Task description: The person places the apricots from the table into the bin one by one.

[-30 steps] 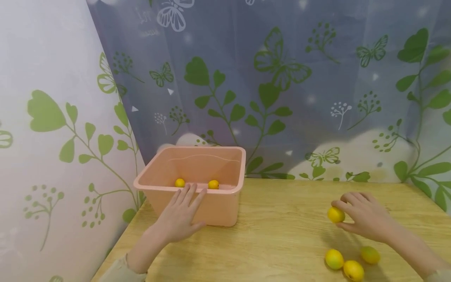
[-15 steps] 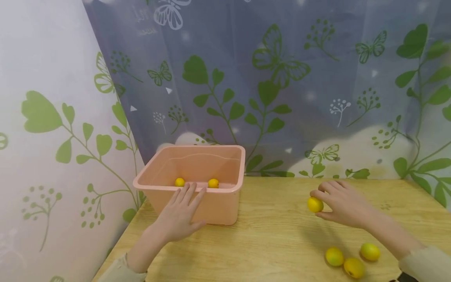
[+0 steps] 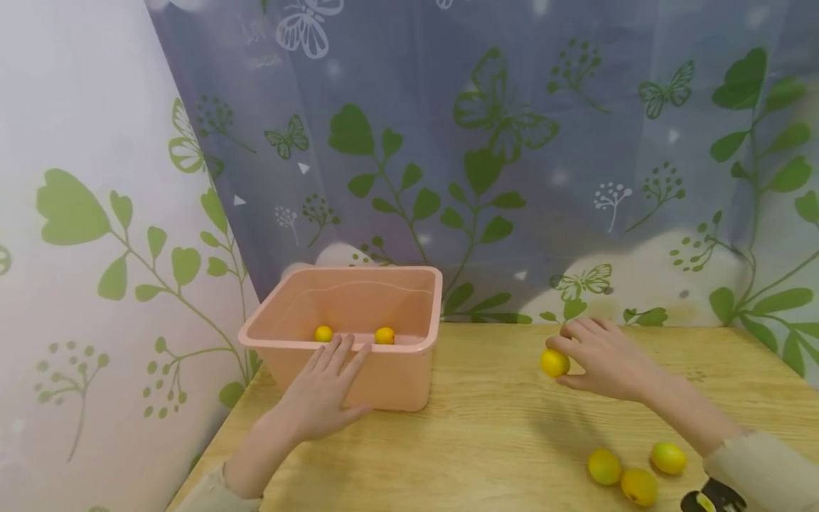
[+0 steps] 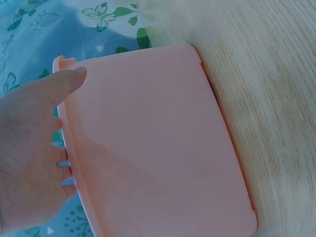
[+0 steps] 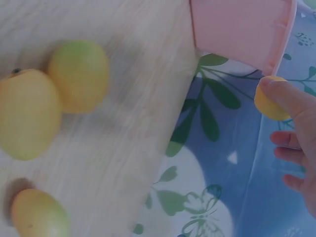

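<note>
Head view: round yellow fruit shifted leftward above wood-grain worktop.
Right hand pinches it, now nearer the pink rectangular plastic bin; left hand rests, fingers extended, on the bin's rim.

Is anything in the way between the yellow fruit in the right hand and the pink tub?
Nothing visible stands between the fruit and the tub, except the tub's own rim. The left hand is at the front edge.

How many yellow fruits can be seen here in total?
6: two yellow fruits inside the pink bin, one fruit in the right hand, three fruits on the table. The bin's front wall may hide more.
</note>
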A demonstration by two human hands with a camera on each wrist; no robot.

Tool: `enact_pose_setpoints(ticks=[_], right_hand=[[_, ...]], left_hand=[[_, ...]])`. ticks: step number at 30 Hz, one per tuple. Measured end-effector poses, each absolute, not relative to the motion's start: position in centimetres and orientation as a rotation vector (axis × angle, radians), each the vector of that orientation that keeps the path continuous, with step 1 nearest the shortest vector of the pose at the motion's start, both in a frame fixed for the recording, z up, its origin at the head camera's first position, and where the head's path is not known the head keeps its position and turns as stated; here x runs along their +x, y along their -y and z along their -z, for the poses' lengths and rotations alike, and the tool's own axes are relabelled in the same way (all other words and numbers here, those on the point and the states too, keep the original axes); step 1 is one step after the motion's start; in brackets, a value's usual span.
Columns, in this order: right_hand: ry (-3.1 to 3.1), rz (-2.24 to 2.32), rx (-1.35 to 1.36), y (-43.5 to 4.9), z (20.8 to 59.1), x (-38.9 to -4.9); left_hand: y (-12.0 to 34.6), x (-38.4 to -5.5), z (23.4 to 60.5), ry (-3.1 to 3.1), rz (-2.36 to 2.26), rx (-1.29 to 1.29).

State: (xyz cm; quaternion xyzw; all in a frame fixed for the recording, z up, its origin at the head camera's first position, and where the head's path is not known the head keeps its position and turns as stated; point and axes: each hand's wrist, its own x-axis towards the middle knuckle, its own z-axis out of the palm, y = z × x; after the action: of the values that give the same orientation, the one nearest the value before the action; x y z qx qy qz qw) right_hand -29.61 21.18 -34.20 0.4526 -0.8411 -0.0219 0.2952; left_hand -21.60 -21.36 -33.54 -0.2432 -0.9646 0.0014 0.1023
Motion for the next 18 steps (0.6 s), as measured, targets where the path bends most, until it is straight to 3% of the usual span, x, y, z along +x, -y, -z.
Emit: enact_pose_setpoints(ticks=[18], right_hand=[[2.289, 0.044, 1.202, -16.1, 31.1, -31.0]], left_hand=[[21.2, -21.7, 34.0, 2.853, -0.059, -0.673]])
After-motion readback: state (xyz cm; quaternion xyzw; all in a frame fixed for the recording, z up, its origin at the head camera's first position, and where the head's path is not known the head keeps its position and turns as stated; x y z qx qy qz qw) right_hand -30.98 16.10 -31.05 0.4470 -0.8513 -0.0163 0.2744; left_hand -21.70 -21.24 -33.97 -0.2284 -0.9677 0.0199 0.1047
